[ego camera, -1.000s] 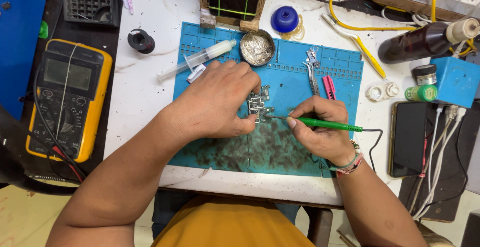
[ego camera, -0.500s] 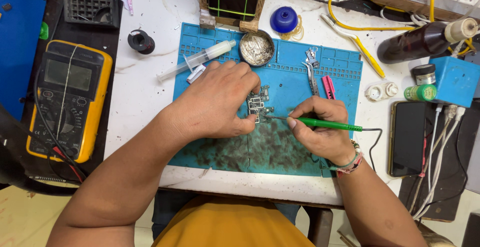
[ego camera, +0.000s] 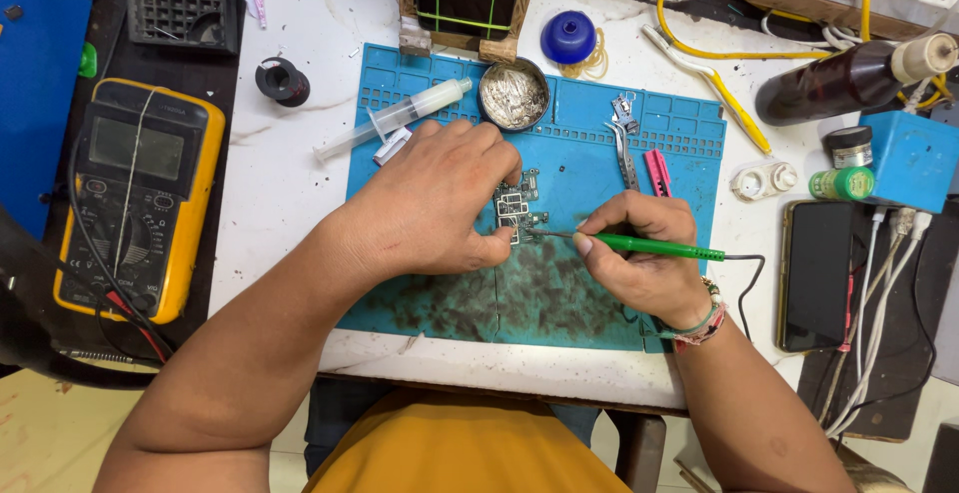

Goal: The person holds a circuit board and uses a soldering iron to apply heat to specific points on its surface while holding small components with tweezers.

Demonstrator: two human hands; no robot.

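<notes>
head | left hand (ego camera: 430, 203) pins circuit board (ego camera: 519, 205) | right hand (ego camera: 639, 258) grips soldering iron (ego camera: 654, 246)

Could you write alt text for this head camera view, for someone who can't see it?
A person's left hand steadies a small circuit board on a blue mat while the right hand touches a green-handled soldering iron to it.

Barely any motion here. The right hand (ego camera: 639, 258) edges the green soldering iron (ego camera: 654, 246) a touch closer, so its tip now sits right at the lower edge of the small circuit board (ego camera: 517, 208), just beside the left hand's (ego camera: 440, 203) thumb. The left hand's fingers close slightly tighter on the board's left side.
</notes>
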